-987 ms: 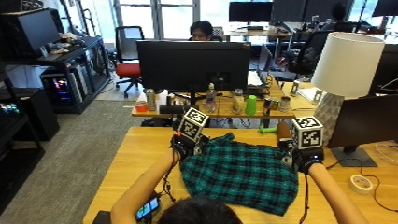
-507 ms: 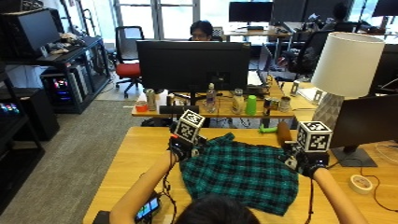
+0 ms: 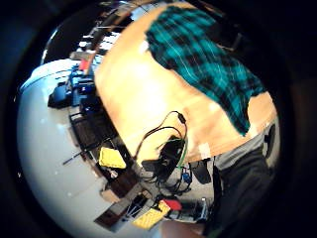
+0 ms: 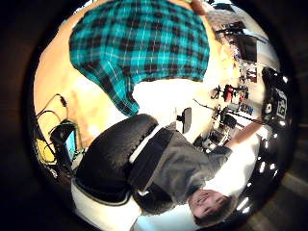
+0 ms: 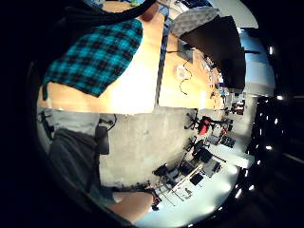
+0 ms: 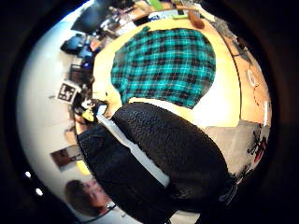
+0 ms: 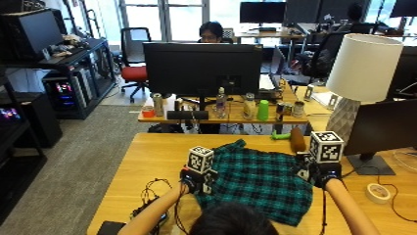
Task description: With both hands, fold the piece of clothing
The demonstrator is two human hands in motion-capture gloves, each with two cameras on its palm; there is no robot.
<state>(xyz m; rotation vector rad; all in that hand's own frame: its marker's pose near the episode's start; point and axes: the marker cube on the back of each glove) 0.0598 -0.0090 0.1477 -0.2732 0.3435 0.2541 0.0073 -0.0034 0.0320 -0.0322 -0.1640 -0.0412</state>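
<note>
A teal and black plaid shirt (image 7: 261, 181) lies spread flat on the wooden table (image 7: 150, 156) in front of me. My left hand (image 7: 194, 182) hovers at its left edge and my right hand (image 7: 324, 175) just off its right edge. Neither hand holds any cloth. All the palm views look down on the shirt from some height: it lies flat in the left little finger side view (image 3: 208, 59), the left thumb side view (image 4: 139, 43), the right little finger side view (image 5: 95, 57) and the right thumb side view (image 6: 168, 65).
A brown object (image 7: 298, 139) and a green item (image 7: 280, 136) lie past the shirt's far right corner. A lamp (image 7: 361, 73) and a dark monitor (image 7: 381, 132) stand at the right, with a tape roll (image 7: 378, 193) nearby. Cables and a device (image 7: 150, 210) sit at the front left.
Both hands have drawn back toward me along the shirt's sides, the left farther than the right. The shirt lies as before.
</note>
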